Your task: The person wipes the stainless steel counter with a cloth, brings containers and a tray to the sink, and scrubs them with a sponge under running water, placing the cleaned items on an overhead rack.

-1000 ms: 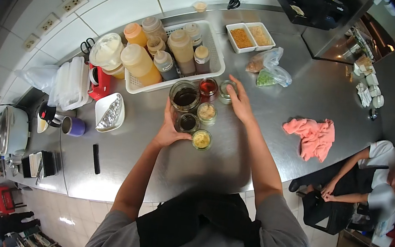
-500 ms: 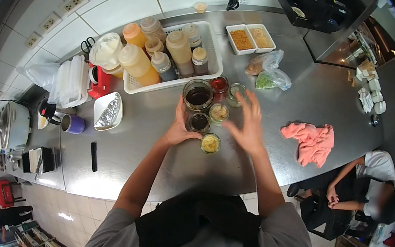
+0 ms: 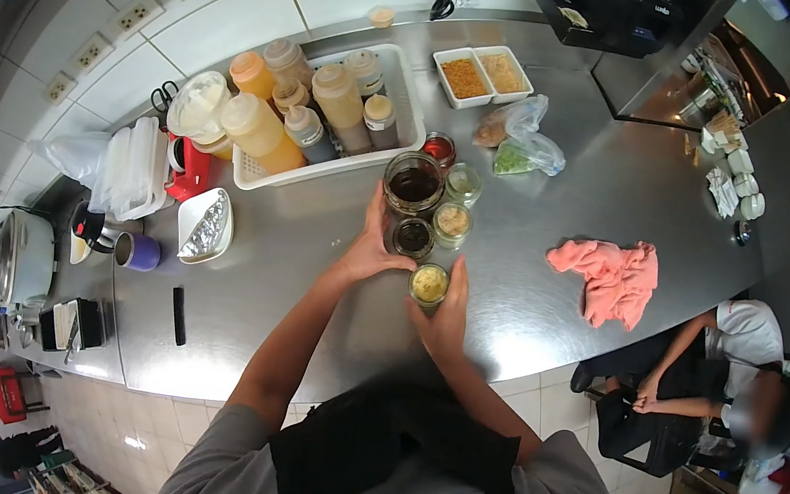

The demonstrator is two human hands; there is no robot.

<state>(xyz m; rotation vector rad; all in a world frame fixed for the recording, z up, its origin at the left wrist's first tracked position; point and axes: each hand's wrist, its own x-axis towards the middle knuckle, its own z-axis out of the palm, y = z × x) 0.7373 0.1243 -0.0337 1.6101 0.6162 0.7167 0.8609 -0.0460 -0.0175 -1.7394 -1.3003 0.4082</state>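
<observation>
Red-filled jar (image 3: 440, 148) partly hidden behind large dark-filled jar (image 3: 414, 183).

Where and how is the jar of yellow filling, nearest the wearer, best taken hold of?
Grip the jar of yellow filling, probably best, around its round glass wall, with the right hand coming from the right and near side. It appears upright, and counter lies to its right, while the small dark jar crowds its far left side.

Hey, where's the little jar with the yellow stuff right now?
In the head view, the yellow-filled jar is just right of centre, between the left hand and the right hand, just below the small dark-filled jar.
</observation>
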